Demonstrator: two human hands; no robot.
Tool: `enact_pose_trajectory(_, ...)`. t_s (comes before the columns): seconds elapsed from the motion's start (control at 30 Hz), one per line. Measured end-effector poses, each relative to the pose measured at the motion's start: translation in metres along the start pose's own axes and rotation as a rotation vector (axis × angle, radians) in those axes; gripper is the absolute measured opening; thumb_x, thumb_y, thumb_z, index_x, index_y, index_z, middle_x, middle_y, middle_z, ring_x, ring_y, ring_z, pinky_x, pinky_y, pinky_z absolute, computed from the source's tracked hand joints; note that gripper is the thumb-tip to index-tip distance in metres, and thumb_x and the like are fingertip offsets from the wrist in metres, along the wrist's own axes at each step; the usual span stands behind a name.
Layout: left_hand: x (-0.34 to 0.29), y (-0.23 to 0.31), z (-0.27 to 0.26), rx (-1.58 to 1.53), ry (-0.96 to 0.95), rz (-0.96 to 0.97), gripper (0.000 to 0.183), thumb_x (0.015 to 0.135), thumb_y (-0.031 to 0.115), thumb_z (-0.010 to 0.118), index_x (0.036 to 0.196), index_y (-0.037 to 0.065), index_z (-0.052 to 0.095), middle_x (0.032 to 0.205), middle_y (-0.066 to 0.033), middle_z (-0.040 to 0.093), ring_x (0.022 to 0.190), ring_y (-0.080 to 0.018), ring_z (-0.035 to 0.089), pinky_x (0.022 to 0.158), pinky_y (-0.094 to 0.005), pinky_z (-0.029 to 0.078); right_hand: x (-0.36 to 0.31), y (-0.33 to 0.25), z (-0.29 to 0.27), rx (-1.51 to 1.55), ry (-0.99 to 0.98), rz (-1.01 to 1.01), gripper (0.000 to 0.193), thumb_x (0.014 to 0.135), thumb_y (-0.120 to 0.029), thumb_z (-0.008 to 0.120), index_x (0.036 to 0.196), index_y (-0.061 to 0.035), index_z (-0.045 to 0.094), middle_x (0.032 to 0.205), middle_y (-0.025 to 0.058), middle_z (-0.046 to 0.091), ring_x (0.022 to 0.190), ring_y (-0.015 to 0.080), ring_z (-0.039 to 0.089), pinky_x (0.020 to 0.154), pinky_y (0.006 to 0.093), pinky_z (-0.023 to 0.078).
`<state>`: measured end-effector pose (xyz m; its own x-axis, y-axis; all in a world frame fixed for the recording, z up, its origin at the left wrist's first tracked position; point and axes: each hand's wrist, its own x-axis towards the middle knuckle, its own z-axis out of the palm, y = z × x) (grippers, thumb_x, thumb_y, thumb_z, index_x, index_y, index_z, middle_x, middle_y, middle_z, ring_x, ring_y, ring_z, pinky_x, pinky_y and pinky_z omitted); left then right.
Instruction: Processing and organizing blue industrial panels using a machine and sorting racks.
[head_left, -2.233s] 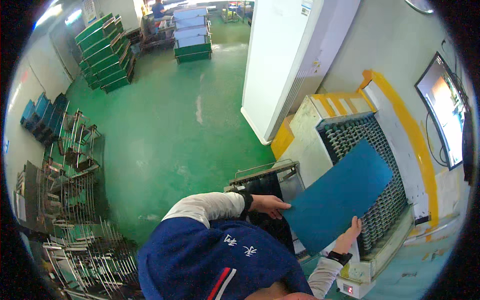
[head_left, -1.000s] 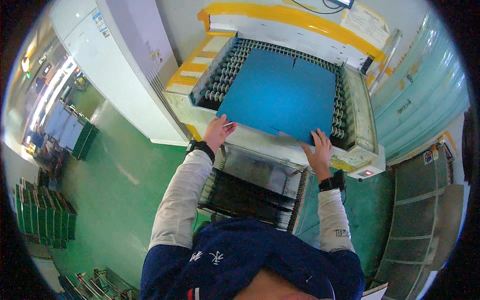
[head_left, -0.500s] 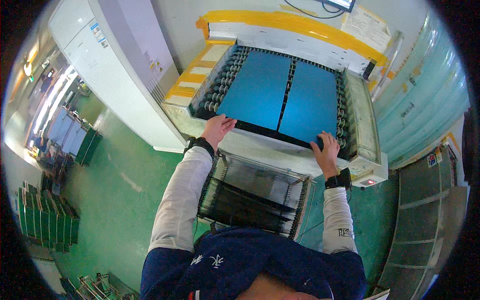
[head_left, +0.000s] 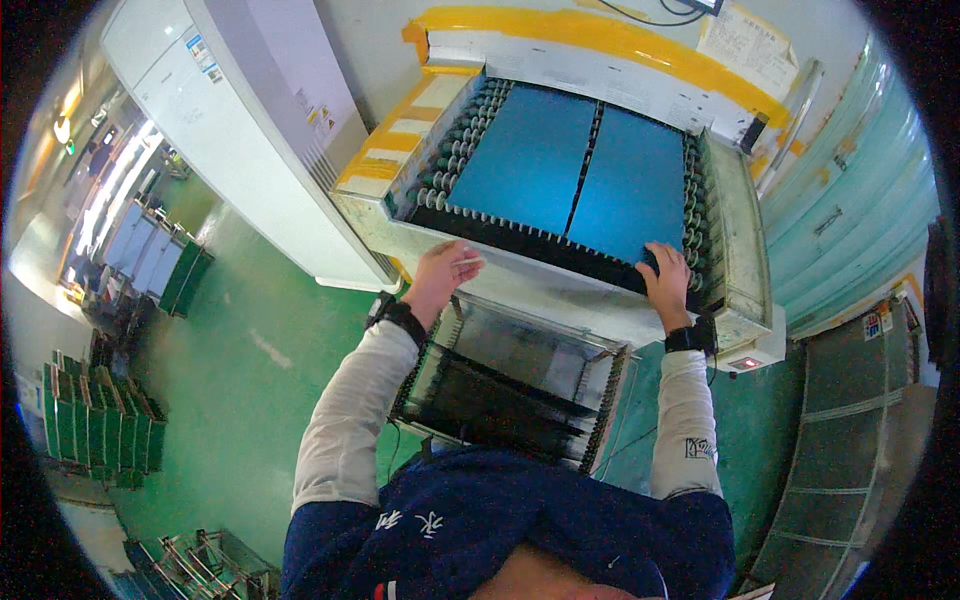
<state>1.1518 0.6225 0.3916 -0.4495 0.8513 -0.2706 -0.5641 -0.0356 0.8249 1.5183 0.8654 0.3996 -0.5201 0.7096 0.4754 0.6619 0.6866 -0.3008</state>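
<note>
Two flat blue panels lie side by side on the roller bed [head_left: 470, 150] of a conveyor machine: a left panel [head_left: 525, 160] and a right panel [head_left: 632, 185], with a dark narrow gap between them. My left hand [head_left: 448, 277] hovers by the machine's front edge, apart from the left panel, its fingers loosely bent and holding nothing. At the near right corner of the right panel is my right hand [head_left: 668, 280], fingers extended over the front edge. Its fingertips are at the panel's edge; whether they press on it I cannot tell.
Below the machine's front stands a rack [head_left: 500, 385] with toothed sides and dark sheets in it. A white cabinet [head_left: 230, 150] rises at the left. A grey panelled rack [head_left: 835, 440] stands at the right, and green stacked racks [head_left: 105, 420] at the far left.
Both panels have moved farther into the machine, baring rollers along the front. My left hand has come off the left panel's near edge; my right hand stays by the right panel's corner.
</note>
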Motion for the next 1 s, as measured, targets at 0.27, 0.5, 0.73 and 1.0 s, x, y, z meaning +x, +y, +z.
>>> enact_pose_trajectory(0.27, -0.113, -0.051, -0.046, 0.121, 0.118, -0.110, 0.033, 0.095, 0.022, 0.057, 0.118, -0.001, 0.051, 0.098, -0.0138, 0.065, 0.088, -0.0247, 0.067, 0.078, -0.0344, 0.054, 0.016, 0.009, 0.001, -0.007, -0.037, 0.024, 0.041, 0.080, -0.031, 0.069, 0.117, -0.0141, 0.061, 0.120, 0.0068, 0.058, 0.115, 0.0322, 0.050, 0.098, 0.0475, 0.036)
enact_pose_trajectory(0.5, -0.206, -0.105, -0.155, -0.011, 0.539, -0.128, 0.031, 0.094, 0.018, 0.056, 0.117, -0.004, 0.051, 0.095, -0.0152, 0.064, 0.081, -0.0248, 0.067, 0.067, -0.0334, 0.056, 0.016, 0.018, 0.018, -0.126, 0.015, -0.026, 0.038, 0.083, -0.032, 0.066, 0.117, -0.0145, 0.060, 0.126, 0.0070, 0.057, 0.115, 0.0318, 0.051, 0.098, 0.0495, 0.036)
enact_pose_trajectory(0.73, -0.273, -0.156, -0.198, -0.017, 0.713, -0.181, 0.030, 0.094, 0.017, 0.054, 0.117, -0.003, 0.051, 0.100, -0.0138, 0.062, 0.083, -0.0240, 0.065, 0.067, -0.0320, 0.054, -0.015, -0.065, 0.026, 0.157, 0.144, -0.171, 0.032, 0.082, -0.024, 0.069, 0.109, -0.0080, 0.063, 0.115, 0.0114, 0.062, 0.107, 0.0322, 0.056, 0.094, 0.0451, 0.041)
enact_pose_trajectory(1.0, -0.290, -0.194, -0.176, -0.022, 0.659, -0.306, 0.033, 0.094, 0.019, 0.057, 0.121, 0.001, 0.052, 0.100, -0.0135, 0.063, 0.083, -0.0250, 0.064, 0.069, -0.0335, 0.055, -0.179, -0.157, 0.119, 0.519, -0.455, -0.338, 0.023, 0.078, -0.016, 0.068, 0.099, -0.0065, 0.067, 0.107, 0.0131, 0.063, 0.105, 0.0335, 0.057, 0.090, 0.0429, 0.045)
